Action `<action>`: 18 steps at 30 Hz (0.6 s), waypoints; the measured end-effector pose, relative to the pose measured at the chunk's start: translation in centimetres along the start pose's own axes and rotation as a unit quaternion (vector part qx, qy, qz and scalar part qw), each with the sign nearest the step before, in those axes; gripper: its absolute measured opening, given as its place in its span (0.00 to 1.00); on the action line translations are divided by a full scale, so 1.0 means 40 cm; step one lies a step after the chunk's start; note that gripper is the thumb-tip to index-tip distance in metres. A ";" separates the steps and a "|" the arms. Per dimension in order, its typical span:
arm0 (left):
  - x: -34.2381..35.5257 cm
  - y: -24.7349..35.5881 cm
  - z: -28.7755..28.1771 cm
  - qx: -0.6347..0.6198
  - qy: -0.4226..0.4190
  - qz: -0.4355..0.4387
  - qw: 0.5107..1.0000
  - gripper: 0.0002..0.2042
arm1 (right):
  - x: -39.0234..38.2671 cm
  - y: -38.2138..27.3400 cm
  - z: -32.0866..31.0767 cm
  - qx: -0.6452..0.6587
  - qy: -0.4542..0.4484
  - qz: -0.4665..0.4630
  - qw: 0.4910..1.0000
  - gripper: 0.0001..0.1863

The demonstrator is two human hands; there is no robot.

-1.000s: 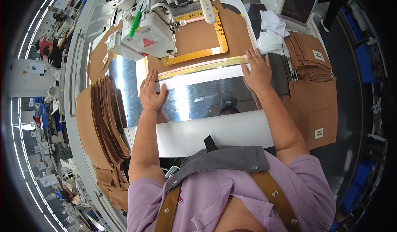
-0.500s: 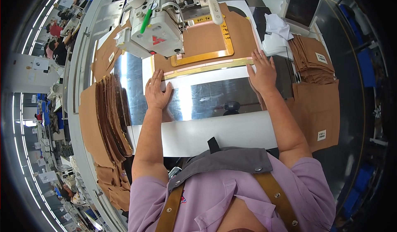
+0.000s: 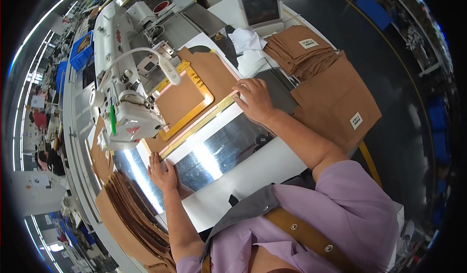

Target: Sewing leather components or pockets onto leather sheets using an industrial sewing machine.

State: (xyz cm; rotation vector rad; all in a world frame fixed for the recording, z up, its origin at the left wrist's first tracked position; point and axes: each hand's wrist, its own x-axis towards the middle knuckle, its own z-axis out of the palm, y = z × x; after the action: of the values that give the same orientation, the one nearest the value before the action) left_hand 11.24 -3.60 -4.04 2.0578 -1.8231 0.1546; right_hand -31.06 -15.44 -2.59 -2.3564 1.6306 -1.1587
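A brown fabric or leather panel [image 3: 221, 72] lies beneath the white sewing machine head [image 3: 131, 122], with an orange-yellow frame [image 3: 188, 121] on top of it. Along its near edge runs a yellow strip [image 3: 197, 128]. My left hand [image 3: 164, 172] rests at the strip's left end, its fingers stretched out and its thumb apart. At the right end, my right hand [image 3: 255, 99] touches the panel's corner with bent, parted fingers. Whether the right fingertips grip the edge is hard to make out. Below the strip is the shiny metal plate [image 3: 199, 158].
Stacked brown pieces stand at the left [image 3: 129, 224]. More brown panels [image 3: 340, 102] lie at the right, beside white cloths [image 3: 249, 42]. A dark screen [image 3: 260, 3] stands at the back. A white lamp [image 3: 168, 68] on a bent arm hangs over the panel.
The whole view has turned, so the machine and panel now appear slanted and further left. My right hand's fingers are more bent at the corner; my left hand stays at the other end.
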 end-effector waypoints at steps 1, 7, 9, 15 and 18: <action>0.002 -0.001 -0.003 -0.003 0.000 0.006 1.000 0.26 | 0.012 -0.003 -0.020 -0.004 0.020 0.006 1.000 0.17; 0.007 0.010 -0.013 0.024 0.043 0.016 0.999 0.25 | 0.127 0.210 -0.192 -0.111 0.132 0.098 0.980 0.12; 0.011 0.014 -0.019 0.025 0.042 0.028 0.998 0.26 | 0.163 0.285 -0.224 -0.149 0.088 0.142 0.975 0.13; 0.002 0.015 -0.029 0.022 0.014 0.033 0.999 0.24 | 0.225 0.392 -0.233 -0.269 -0.097 0.191 0.939 0.15; -0.003 0.005 -0.027 0.021 0.006 0.030 0.999 0.21 | 0.237 0.377 -0.234 -0.261 -0.110 0.205 0.937 0.13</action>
State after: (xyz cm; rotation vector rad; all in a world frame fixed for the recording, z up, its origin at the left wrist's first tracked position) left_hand 11.19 -3.11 -3.03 2.0264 -1.8921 0.2223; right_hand -46.95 -26.58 2.74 -2.1099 2.4033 -0.3993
